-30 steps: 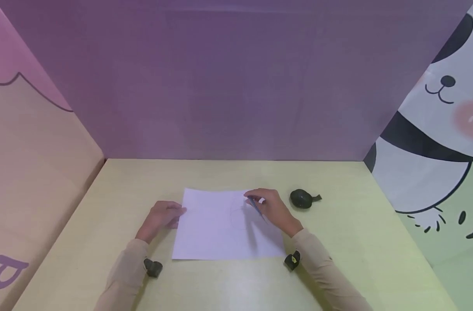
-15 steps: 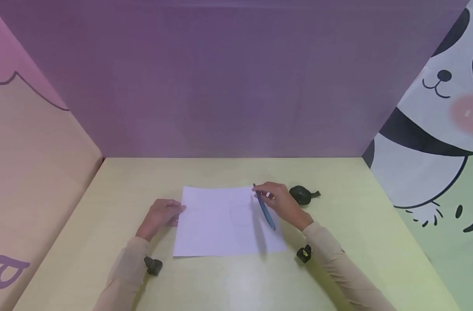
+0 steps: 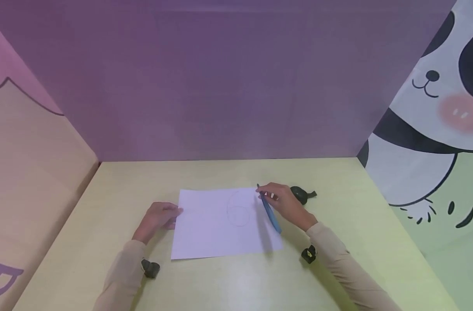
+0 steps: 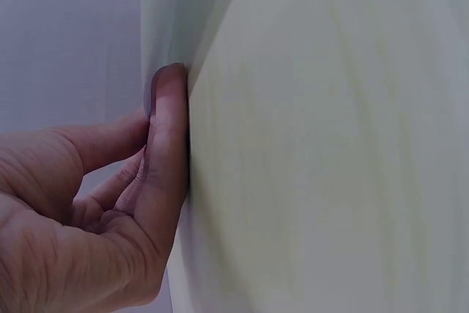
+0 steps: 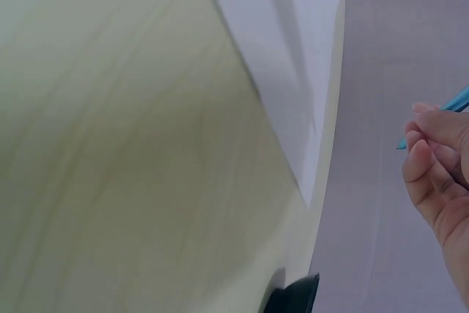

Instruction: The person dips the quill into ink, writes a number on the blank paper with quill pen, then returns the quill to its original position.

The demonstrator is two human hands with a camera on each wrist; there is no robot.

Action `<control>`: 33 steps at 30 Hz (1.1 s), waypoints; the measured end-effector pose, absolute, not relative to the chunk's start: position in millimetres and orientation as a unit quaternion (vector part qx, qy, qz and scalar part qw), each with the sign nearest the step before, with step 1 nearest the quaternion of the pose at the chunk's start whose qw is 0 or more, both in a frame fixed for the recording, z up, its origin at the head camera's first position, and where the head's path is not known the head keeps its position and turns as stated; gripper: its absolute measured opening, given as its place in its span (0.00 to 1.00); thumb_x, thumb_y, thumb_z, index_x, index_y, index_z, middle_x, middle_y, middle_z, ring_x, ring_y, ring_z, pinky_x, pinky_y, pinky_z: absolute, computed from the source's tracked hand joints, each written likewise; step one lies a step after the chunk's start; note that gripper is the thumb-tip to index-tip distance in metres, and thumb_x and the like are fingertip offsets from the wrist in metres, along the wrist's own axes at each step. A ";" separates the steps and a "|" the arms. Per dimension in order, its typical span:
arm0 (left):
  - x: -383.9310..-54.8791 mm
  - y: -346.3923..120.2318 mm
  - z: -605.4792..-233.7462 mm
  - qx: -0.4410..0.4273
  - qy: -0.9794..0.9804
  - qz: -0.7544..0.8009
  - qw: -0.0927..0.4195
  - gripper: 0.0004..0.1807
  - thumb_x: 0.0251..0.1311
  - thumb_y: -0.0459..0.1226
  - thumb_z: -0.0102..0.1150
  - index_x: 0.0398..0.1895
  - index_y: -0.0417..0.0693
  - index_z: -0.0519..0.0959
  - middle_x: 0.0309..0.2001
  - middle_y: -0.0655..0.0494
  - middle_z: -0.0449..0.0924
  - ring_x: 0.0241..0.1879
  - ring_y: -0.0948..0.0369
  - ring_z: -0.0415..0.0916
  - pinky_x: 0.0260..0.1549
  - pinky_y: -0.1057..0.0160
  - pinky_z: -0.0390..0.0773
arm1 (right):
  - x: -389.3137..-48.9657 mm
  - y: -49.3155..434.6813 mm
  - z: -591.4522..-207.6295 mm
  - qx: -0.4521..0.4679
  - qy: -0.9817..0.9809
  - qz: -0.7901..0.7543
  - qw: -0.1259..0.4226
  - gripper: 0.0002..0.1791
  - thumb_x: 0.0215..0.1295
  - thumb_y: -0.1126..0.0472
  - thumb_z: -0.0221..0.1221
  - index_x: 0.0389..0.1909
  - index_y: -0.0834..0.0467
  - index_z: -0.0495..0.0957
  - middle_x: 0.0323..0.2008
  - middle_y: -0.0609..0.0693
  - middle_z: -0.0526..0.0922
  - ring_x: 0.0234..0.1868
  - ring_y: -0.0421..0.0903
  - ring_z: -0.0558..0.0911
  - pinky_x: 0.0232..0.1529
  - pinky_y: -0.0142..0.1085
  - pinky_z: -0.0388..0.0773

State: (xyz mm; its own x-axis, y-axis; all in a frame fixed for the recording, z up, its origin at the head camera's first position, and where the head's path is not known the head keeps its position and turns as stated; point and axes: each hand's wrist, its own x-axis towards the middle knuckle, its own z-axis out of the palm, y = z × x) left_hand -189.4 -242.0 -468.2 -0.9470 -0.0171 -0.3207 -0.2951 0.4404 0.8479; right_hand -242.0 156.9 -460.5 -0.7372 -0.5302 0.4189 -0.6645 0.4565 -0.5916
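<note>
A white sheet of paper point(image 3: 205, 233) lies on the table with faint rounded lines drawn on its right half. My left hand point(image 3: 158, 218) pinches the sheet's left edge; in the left wrist view its thumb and fingers point(image 4: 167, 130) meet at that edge. Over the sheet's upper right corner, my right hand point(image 3: 283, 198) grips a blue pen point(image 3: 273, 218). The pen slants, its back end towards the person. In the right wrist view the pen's tip point(image 5: 401, 144) pokes out past the fingers, apart from the paper.
Just beyond the right hand sits a dark, round, shiny object point(image 3: 299, 194) with a short tab; its kind is unclear. A purple panel point(image 3: 228, 86) rises along the far edge of the pale table point(image 3: 220, 285). Printed walls stand on both sides.
My right hand has moved right with the pen, off the drawn lines to the sheet's right side, uncovering them. The left hand keeps its place at the left edge.
</note>
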 end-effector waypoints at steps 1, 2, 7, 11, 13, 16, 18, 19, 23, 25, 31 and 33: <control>-189.1 -242.1 -468.1 -0.093 0.837 0.521 0.135 0.24 0.72 0.38 0.63 0.60 0.24 0.77 0.49 0.39 0.83 0.43 0.58 0.83 0.40 0.62 0.90 | -241.9 158.7 -461.1 0.350 -0.851 0.382 0.089 0.17 0.65 0.77 0.65 0.53 0.64 0.85 0.42 0.52 0.89 0.38 0.45 0.83 0.38 0.31 0.85; -188.9 -242.4 -467.7 -0.090 0.837 0.523 0.136 0.24 0.72 0.38 0.63 0.60 0.24 0.77 0.50 0.40 0.83 0.44 0.58 0.82 0.41 0.62 0.90 | -241.6 160.3 -461.4 0.348 -0.852 0.380 0.090 0.17 0.65 0.77 0.65 0.53 0.63 0.85 0.42 0.51 0.89 0.38 0.44 0.83 0.38 0.31 0.85; -187.2 -244.4 -467.3 -0.083 0.835 0.527 0.137 0.25 0.72 0.38 0.62 0.61 0.24 0.76 0.52 0.39 0.81 0.47 0.56 0.82 0.42 0.62 0.90 | -242.9 166.3 -462.0 0.348 -0.852 0.382 0.088 0.17 0.65 0.77 0.66 0.53 0.63 0.86 0.43 0.51 0.88 0.39 0.45 0.82 0.38 0.32 0.85; -187.0 -245.1 -466.9 -0.085 0.839 0.520 0.136 0.25 0.73 0.39 0.62 0.61 0.24 0.76 0.54 0.35 0.82 0.46 0.57 0.83 0.42 0.62 0.90 | -244.1 170.4 -463.7 0.350 -0.852 0.381 0.086 0.17 0.65 0.77 0.65 0.53 0.63 0.86 0.42 0.50 0.88 0.39 0.44 0.81 0.38 0.32 0.85; -187.8 -245.0 -466.9 -0.086 0.840 0.517 0.140 0.26 0.73 0.40 0.62 0.62 0.23 0.76 0.54 0.33 0.82 0.46 0.57 0.84 0.42 0.61 0.90 | -244.2 173.4 -464.3 0.347 -0.854 0.377 0.089 0.17 0.65 0.77 0.65 0.53 0.62 0.86 0.41 0.50 0.87 0.39 0.43 0.81 0.37 0.32 0.85; -188.6 -244.6 -468.3 -0.088 0.839 0.517 0.145 0.27 0.73 0.41 0.62 0.63 0.24 0.75 0.56 0.32 0.82 0.47 0.56 0.85 0.43 0.61 0.90 | -244.6 178.5 -464.8 0.347 -0.857 0.369 0.095 0.17 0.64 0.77 0.66 0.52 0.63 0.86 0.40 0.49 0.87 0.37 0.42 0.81 0.35 0.31 0.84; -189.2 -244.5 -469.6 -0.085 0.837 0.521 0.146 0.27 0.73 0.41 0.62 0.62 0.24 0.75 0.56 0.33 0.82 0.48 0.56 0.84 0.43 0.62 0.90 | -245.1 180.9 -463.6 0.353 -0.857 0.364 0.098 0.16 0.64 0.77 0.66 0.52 0.64 0.86 0.40 0.50 0.87 0.37 0.43 0.81 0.35 0.31 0.84; -189.1 -244.9 -469.8 -0.083 0.836 0.523 0.145 0.27 0.73 0.41 0.62 0.62 0.24 0.76 0.56 0.33 0.82 0.48 0.56 0.84 0.43 0.62 0.90 | -245.3 181.6 -463.0 0.355 -0.856 0.362 0.099 0.16 0.64 0.77 0.66 0.52 0.64 0.86 0.40 0.51 0.87 0.37 0.44 0.81 0.35 0.31 0.84; -190.4 -245.5 -469.2 -0.083 0.833 0.527 0.149 0.28 0.73 0.41 0.63 0.63 0.24 0.75 0.56 0.34 0.82 0.48 0.57 0.84 0.44 0.62 0.90 | -244.6 183.3 -458.9 0.353 -0.858 0.361 0.091 0.16 0.64 0.77 0.66 0.52 0.65 0.85 0.40 0.52 0.87 0.38 0.46 0.82 0.36 0.32 0.85; -191.0 -245.2 -468.5 -0.086 0.833 0.524 0.155 0.28 0.73 0.42 0.63 0.63 0.25 0.75 0.56 0.34 0.81 0.46 0.59 0.84 0.44 0.62 0.89 | -243.8 184.4 -458.0 0.347 -0.862 0.360 0.085 0.16 0.65 0.77 0.66 0.53 0.65 0.85 0.41 0.52 0.87 0.38 0.46 0.82 0.36 0.32 0.85; -189.7 -244.8 -466.6 -0.093 0.832 0.522 0.165 0.29 0.73 0.42 0.62 0.63 0.24 0.75 0.56 0.35 0.82 0.45 0.61 0.84 0.44 0.63 0.89 | -241.5 189.3 -459.9 0.344 -0.867 0.350 0.084 0.16 0.65 0.77 0.65 0.53 0.65 0.85 0.41 0.52 0.86 0.38 0.45 0.81 0.36 0.31 0.84; -189.4 -246.4 -467.1 -0.090 0.831 0.523 0.168 0.29 0.73 0.42 0.62 0.64 0.24 0.74 0.55 0.35 0.83 0.46 0.60 0.84 0.44 0.63 0.89 | -241.4 191.8 -460.9 0.344 -0.869 0.346 0.085 0.16 0.65 0.77 0.65 0.53 0.65 0.84 0.41 0.52 0.86 0.36 0.44 0.80 0.36 0.31 0.84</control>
